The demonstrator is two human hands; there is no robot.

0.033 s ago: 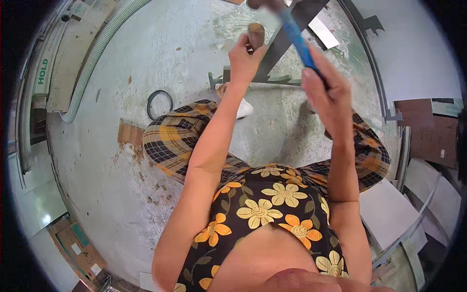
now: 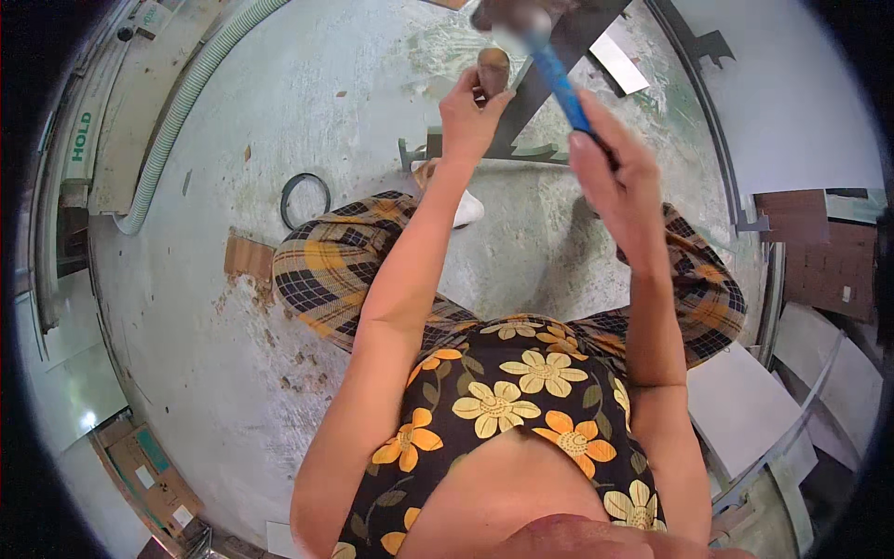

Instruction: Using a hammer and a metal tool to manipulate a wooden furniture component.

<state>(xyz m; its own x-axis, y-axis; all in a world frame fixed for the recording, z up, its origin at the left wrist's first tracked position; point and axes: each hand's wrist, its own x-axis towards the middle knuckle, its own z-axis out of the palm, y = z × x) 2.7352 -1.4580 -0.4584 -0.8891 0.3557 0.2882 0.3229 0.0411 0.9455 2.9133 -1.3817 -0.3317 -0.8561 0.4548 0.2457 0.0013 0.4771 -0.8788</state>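
Hose [image 2: 183,102], blk ring [image 2: 284,201] L of L hand [image 2: 470,119]

The scuffed, pale floor [image 2: 214,326] carries a dark ring [image 2: 285,203], a flat brown piece [image 2: 250,254] and crumbly debris [image 2: 300,359], all left of the left hand [image 2: 470,121].

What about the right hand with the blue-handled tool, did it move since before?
Yes, the right hand has shifted slightly left, judged against the white strip near the picture's top.
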